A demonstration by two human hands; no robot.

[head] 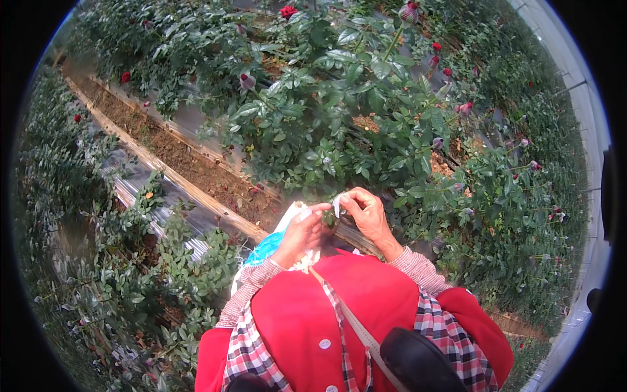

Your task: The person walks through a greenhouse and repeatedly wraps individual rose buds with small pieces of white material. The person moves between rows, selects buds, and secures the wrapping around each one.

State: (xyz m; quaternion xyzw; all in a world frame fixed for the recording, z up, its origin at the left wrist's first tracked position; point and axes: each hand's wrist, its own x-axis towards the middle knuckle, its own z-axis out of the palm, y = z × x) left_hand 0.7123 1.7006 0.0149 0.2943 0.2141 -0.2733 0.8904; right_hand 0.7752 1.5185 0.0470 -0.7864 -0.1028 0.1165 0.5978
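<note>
My right hand (368, 215) pinches a small strip of thin white material (337, 205), apparently a piece of netting, between thumb and fingertips. Close by on its left, my left hand (304, 234) has curled fingers, and its extended index finger reaches to the strip. More white material (304, 214) shows at the left hand, partly hidden by the fingers. Under the left wrist hangs a white and blue bag (267, 246) with frayed white edges. Just beyond both hands stand leafy rose bushes, with a small pale bud (326, 160) among the leaves.
Netted rosebuds (408, 13) and a netted bud (247, 81) rise on stems ahead. A red rose (288, 12) blooms at the far side. A soil furrow (181, 152) edged with plastic mulch film (171, 215) runs off to the left. A bag strap (360, 328) crosses my red garment.
</note>
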